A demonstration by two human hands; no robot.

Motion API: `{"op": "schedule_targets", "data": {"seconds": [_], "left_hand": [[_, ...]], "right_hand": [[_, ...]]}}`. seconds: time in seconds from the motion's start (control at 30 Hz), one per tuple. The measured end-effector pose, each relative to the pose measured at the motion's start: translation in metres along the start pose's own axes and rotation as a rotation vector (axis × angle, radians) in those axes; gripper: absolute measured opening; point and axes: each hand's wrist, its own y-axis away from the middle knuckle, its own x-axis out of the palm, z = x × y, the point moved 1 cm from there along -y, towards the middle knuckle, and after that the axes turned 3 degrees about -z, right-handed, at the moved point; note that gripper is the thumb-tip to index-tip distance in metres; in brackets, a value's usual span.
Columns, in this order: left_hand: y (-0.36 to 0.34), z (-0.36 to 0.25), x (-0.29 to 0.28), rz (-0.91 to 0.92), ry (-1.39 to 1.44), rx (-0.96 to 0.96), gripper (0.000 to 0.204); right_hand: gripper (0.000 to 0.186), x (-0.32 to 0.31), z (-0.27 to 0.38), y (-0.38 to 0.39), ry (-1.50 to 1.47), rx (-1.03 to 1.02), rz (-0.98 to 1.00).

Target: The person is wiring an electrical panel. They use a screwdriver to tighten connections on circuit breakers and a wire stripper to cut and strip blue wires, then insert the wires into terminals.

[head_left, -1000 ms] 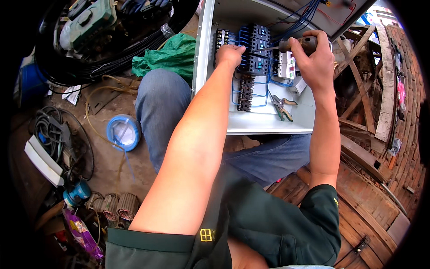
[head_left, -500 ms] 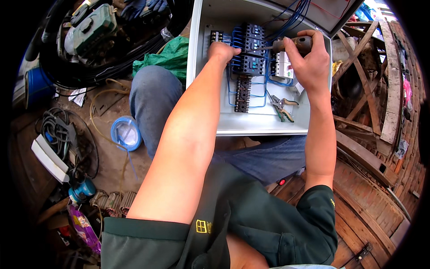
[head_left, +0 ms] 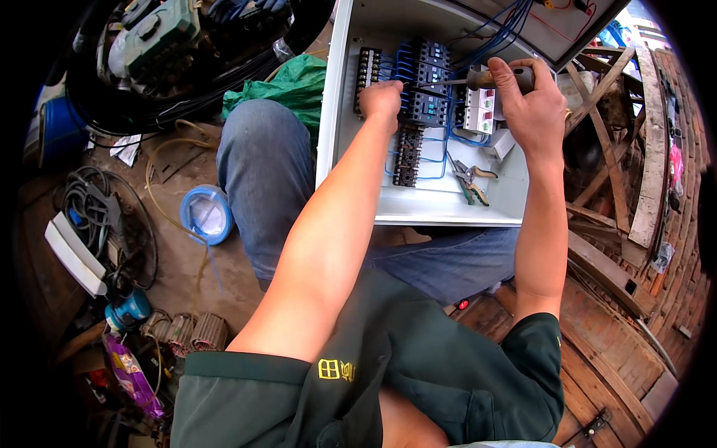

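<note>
Inside a grey metal electrical box (head_left: 343, 149), my left hand (head_left: 381, 101) is closed at the left side of the black contactors (head_left: 429, 104), beside a terminal strip (head_left: 367, 67); what its fingertips hold is hidden. My right hand (head_left: 534, 112) grips the dark handle of a screwdriver (head_left: 485, 79), whose shaft lies horizontally across the contactors toward my left hand. White breakers (head_left: 478, 110) sit under the handle, with blue wires around them. A lower black component block (head_left: 407, 157) is mounted below the contactors. Pliers (head_left: 470, 181) lie open on the box's bottom right.
The box rests over my jeans-clad legs (head_left: 265, 157). To the left are a black cable coil (head_left: 172, 112), green sheeting (head_left: 287, 89), a blue spool (head_left: 206, 214) and coiled cord (head_left: 89, 209). Broken timber (head_left: 612, 142) and a brick surface (head_left: 683, 224) are at the right.
The view has shifted slightly. My right hand's thumb has shifted up along the screwdriver handle, and my left hand's fingers are slightly lower against the contactors, still closed.
</note>
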Motion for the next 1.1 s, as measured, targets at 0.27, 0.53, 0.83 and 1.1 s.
{"op": "schedule_targets", "data": {"seconds": [0.27, 0.53, 0.83, 1.1], "left_hand": [[0.009, -0.001, 0.008, -0.085, 0.195, -0.023, 0.014], [0.016, -0.009, 0.009, -0.083, 0.123, -0.115, 0.019], [0.011, -0.001, 0.010, -0.098, 0.135, -0.062, 0.018], [0.016, -0.008, 0.009, -0.146, 0.077, -0.038, 0.015]], "right_hand": [[0.030, -0.011, 0.020, -0.023, -0.011, -0.388, 0.321], [0.032, -0.004, 0.046, -0.031, 0.315, -0.151, 0.358], [0.028, -0.016, 0.044, -0.047, 0.094, -0.632, 0.582], [0.026, 0.001, 0.025, -0.045, 0.007, -0.334, 0.398]]}}
